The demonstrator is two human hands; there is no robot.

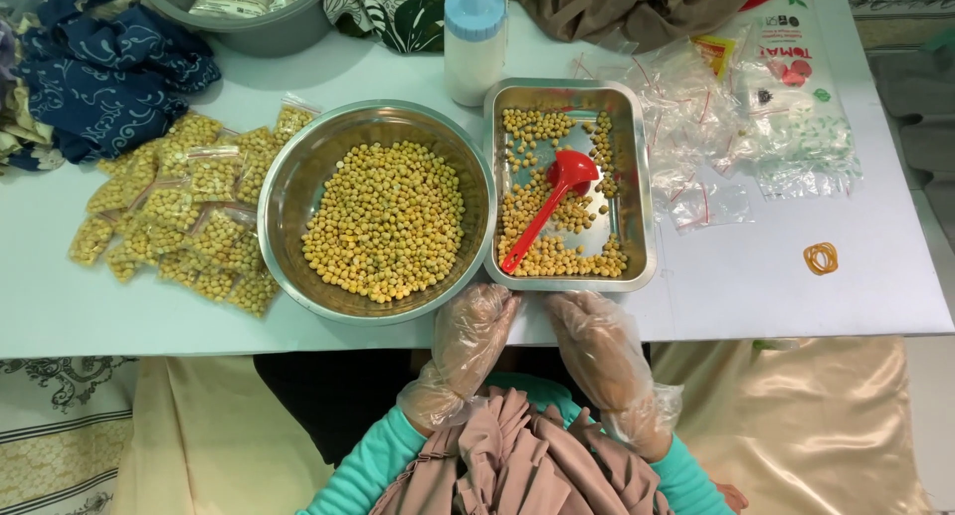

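My left hand (468, 346) and my right hand (600, 344), both in clear plastic gloves, rest at the near edge of the white table (776, 276), holding nothing. Just beyond the left hand stands a round steel bowl (284, 192) heaped with yellow chickpeas (386, 221). Ahead of the right hand lies a rectangular steel tray (642, 192) with a thinner layer of chickpeas and a red plastic scoop (552, 206) lying diagonally in it.
Several small filled bags of chickpeas (184, 211) lie left of the bowl. Empty clear zip bags (696, 127) pile up right of the tray. A white bottle with a blue cap (475, 42) stands behind. Orange rubber bands (821, 258) lie at right. Cloths and a grey basin (269, 32) line the far edge.
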